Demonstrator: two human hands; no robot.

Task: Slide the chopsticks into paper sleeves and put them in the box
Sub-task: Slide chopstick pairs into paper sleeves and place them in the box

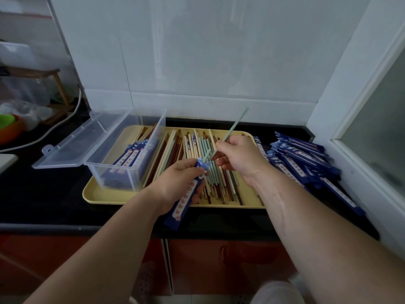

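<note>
Counted one tray (103,197), one clear box (114,172) with one lid (65,148), and two hands: the left hand (175,183) had one sleeve (186,200) and the right hand (238,156) had one green stick (234,123) for sure, maybe a second tucked beside it, couldn't tell. Loose sticks (175,150) on the tray were way too many to count, dozens in cream, brown and green, and the spare sleeves (306,163) off to the right were a heap of well over ten. Filled sleeves (129,156) in the box: at least three showed.

Head view, downward, close over countertop (54,194)
</note>
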